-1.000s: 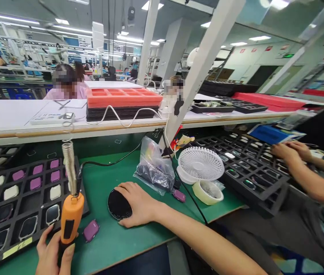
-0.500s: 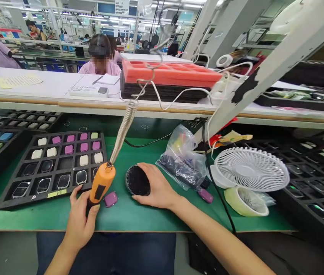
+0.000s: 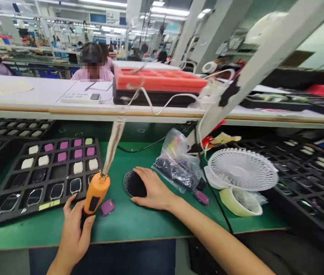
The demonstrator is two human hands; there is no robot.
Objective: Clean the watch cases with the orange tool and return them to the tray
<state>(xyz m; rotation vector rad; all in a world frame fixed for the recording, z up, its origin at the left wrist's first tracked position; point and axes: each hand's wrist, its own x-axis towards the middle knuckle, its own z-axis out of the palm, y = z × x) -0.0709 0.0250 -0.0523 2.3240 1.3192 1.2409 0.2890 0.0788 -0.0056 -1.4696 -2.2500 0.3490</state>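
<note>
Holding the orange tool (image 3: 97, 191) by its dark lower end, the left hand (image 3: 73, 231) keeps its grip closed; the tool's long axis points upward, leaning somewhat to the right and away from the person. To the right of it, the right hand (image 3: 154, 189) has its grip clasping the right side of the black disc (image 3: 134, 184), which rests on the green worktop (image 3: 139, 225). Between tool and disc, nearer to the left hand, lies a small purple piece (image 3: 107, 207). The tool's tip is hidden. On the left is the black tray (image 3: 59, 172), close to the left fingers; whether they touch it, I cannot tell. A coiled cord (image 3: 113, 143) rises from the tool. Beyond the right hand is a plastic bag (image 3: 176, 164), and farther right a white fan (image 3: 242, 168).
</note>
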